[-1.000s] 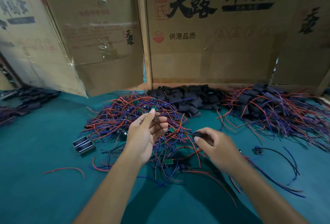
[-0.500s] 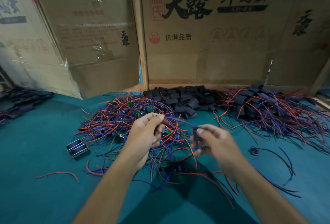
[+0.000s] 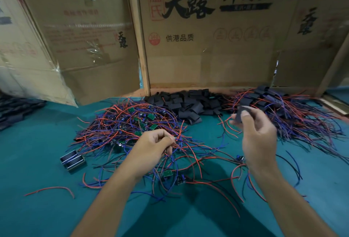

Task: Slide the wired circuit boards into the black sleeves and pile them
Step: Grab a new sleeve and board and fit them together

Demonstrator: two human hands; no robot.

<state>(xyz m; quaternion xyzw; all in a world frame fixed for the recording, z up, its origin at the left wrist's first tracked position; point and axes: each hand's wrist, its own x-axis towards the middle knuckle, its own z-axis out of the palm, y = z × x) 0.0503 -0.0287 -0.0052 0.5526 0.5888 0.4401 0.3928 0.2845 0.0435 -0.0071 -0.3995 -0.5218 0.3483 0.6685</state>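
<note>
A tangle of small green circuit boards with red, blue and black wires (image 3: 132, 123) lies in the middle of the teal table. Behind it sits a heap of empty black sleeves (image 3: 188, 104). At the right back is a pile of sleeved boards with trailing wires (image 3: 283, 112). My right hand (image 3: 258, 138) pinches a black sleeve (image 3: 242, 113) between thumb and fingers, raised near the sleeved pile. My left hand (image 3: 154, 148) has its fingers curled over the wire tangle and pinches wires at its fingertips.
Cardboard box walls (image 3: 207, 47) stand along the back of the teal table (image 3: 37, 208). A small black and metal part (image 3: 72, 160) lies left of the tangle. A loose red wire (image 3: 51, 189) lies front left. More dark pieces (image 3: 17, 112) are at the far left.
My right hand has lifted the black sleeve up and to the right, toward the sleeved pile. My left hand has dropped lower onto the wire tangle.
</note>
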